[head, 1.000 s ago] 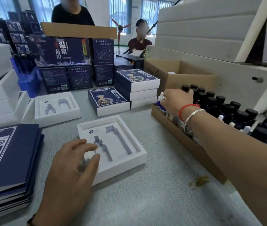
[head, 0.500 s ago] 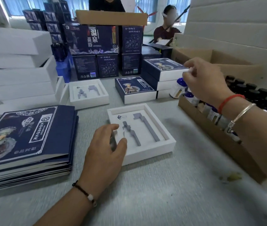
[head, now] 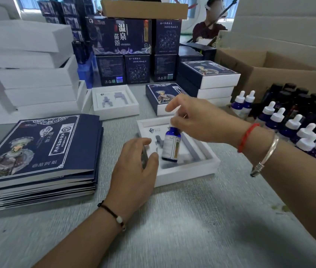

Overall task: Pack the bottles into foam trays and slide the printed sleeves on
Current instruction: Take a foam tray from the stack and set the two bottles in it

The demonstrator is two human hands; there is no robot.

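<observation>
Left hand rests with loosely spread fingers on the near-left corner of the foam tray, holding nothing. Our right hand pinches the white cap of a blue dropper bottle, upright over the tray's recess. Beside us lies the stack of printed sleeves; farther right, the carton of bottles.

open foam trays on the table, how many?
2: one foam tray under both hands, steadied by the left hand; the other foam tray behind it, beside the sleeve stack. Closed boxes may hide more.
</observation>
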